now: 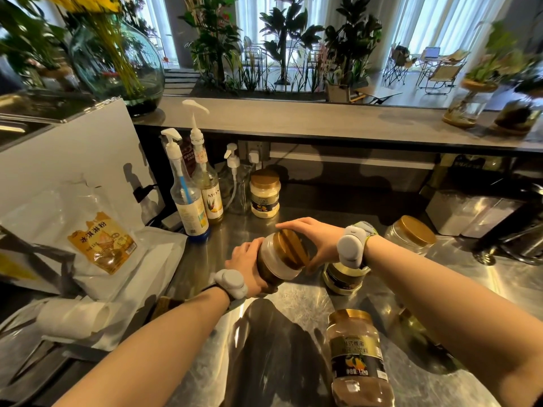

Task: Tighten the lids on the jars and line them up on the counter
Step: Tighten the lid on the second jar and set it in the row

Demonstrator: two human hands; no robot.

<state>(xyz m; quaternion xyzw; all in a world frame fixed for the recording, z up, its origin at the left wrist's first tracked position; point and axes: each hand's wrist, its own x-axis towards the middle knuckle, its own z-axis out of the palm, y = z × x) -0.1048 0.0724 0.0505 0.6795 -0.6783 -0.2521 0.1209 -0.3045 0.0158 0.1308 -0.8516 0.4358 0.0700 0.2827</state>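
A dark-filled jar (274, 267) is lifted and tilted above the steel counter (293, 304). My left hand (245, 261) wraps its body from the left. My right hand (316, 237) closes over its gold lid (291, 249). Behind, a pale-powder jar (264, 198) stands upright with a gold lid. At the near right a brown-powder jar (357, 359) stands upright. A clear jar (411, 235) with a gold lid sits tilted at the right. Another jar (343, 279) is half hidden under my right wrist.
Three pump bottles (191, 198) stand at the back left. A printed pouch (101, 243) and white plastic bags lie on the left. Steel containers (470, 212) fill the back right. A raised ledge (293, 121) with plants runs behind.
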